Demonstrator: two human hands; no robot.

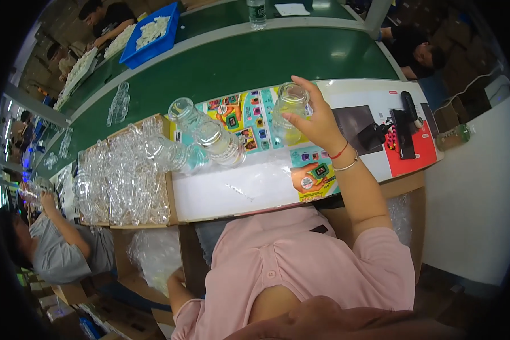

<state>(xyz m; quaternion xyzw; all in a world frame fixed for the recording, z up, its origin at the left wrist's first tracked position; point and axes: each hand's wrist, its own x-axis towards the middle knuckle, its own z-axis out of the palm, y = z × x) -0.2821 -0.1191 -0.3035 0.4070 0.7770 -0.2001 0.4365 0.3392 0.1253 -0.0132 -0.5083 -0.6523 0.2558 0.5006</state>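
Note:
My right hand (317, 116) is wrapped round a clear plastic jar-like container (285, 103), standing over a colourful printed sheet (311, 175). Thumb and fingers press on its sides near the top. To its left, more clear containers of the same kind (218, 141) stand and lean close together on the table. One clear piece (167, 153) lies on its side at the edge of a cardboard box (169, 198) full of clear plastic pieces (124, 175). My left arm (181, 292) hangs low beside an open carton, and its hand is hidden there.
A black device on a stand (402, 133) lies at the right of the table. Beyond runs a green conveyor belt (226, 56) with a blue tray of white parts (148, 37) and a water bottle (257, 14). Several people work around. Below the table, a carton holds plastic bags (153, 255).

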